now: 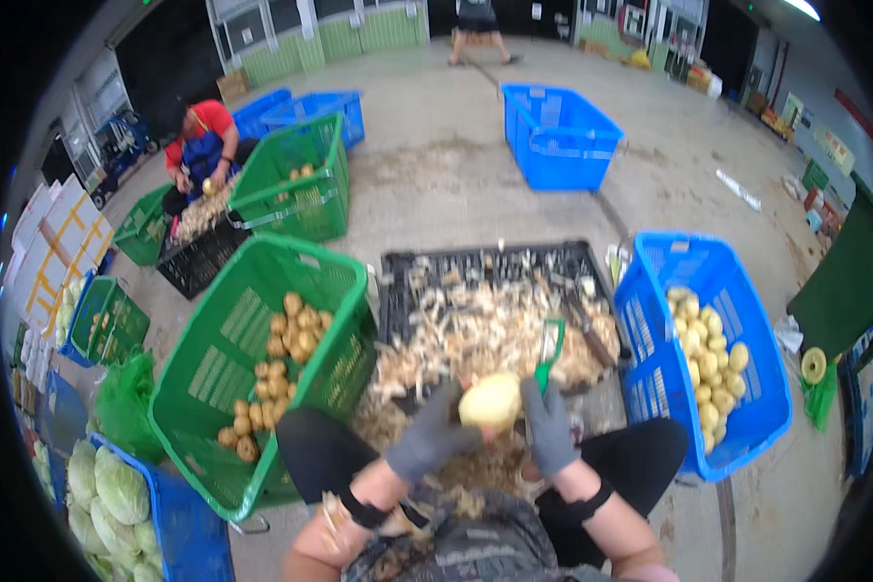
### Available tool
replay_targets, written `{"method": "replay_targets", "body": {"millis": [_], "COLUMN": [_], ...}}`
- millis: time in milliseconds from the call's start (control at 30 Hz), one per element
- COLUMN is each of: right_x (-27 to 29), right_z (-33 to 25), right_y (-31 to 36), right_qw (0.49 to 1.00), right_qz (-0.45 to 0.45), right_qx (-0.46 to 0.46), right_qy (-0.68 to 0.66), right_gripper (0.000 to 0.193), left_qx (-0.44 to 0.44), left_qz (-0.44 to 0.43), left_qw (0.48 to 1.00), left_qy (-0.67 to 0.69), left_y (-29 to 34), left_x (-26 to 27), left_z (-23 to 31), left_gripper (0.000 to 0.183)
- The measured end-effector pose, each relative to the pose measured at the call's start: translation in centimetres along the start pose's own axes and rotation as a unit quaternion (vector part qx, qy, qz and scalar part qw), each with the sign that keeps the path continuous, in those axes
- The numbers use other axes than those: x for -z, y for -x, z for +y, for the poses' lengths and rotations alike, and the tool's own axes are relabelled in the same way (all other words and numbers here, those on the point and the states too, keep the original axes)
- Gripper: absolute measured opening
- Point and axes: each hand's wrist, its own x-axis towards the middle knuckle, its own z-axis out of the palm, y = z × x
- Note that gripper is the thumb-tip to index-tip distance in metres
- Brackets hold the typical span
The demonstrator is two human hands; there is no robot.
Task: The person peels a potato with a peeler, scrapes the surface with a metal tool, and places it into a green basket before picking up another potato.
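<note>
My left hand, in a grey glove, is closed around a large peeled potato with a pale yellow surface. Close on its right, my right hand, also gloved in grey, grips a green peeler whose head points up and away from me. Both hands are over a black crate strewn with brown and whitish potato peelings. Across the crate's right side lies a knife with a brown handle. Some peelings cling to my left forearm and clothes.
Left of me stands a green basket of unpeeled potatoes; right, a blue basket of peeled ones. Cabbages fill a blue crate at lower left. A co-worker handles a potato farther left. Another blue basket stands ahead.
</note>
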Motion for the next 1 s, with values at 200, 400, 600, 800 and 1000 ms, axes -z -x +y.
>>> {"method": "replay_targets", "body": {"millis": [200,400,600,800,1000], "right_x": [1.7,2.0,4.9,3.6,2.9], "right_z": [-0.2,-3.1,-1.2,-3.6,-2.6], "right_y": [-0.2,2.1,0.0,2.2,2.8], "right_qw": [0.849,0.868,0.868,0.870,0.836], "right_qz": [-0.005,-0.137,-0.070,-0.209,-0.216], "right_qx": [0.366,0.228,0.236,0.196,0.283], "right_qy": [0.382,0.419,0.431,0.402,0.417], "right_gripper": [0.021,0.023,0.018,0.027,0.036], "left_qx": [0.095,0.018,-0.071,-0.095,-0.163], "left_qz": [-0.052,0.026,0.028,-0.036,-0.032], "left_qw": [0.897,0.923,0.969,0.990,0.983], "left_qy": [0.429,0.383,0.237,0.097,-0.079], "left_y": [0.0,-0.4,0.8,0.8,0.1], "left_x": [1.4,1.3,0.8,1.6,1.7], "left_z": [-2.6,-5.4,-6.1,-6.4,-5.2], "left_gripper": [0.061,0.057,0.069,0.089,0.079]}}
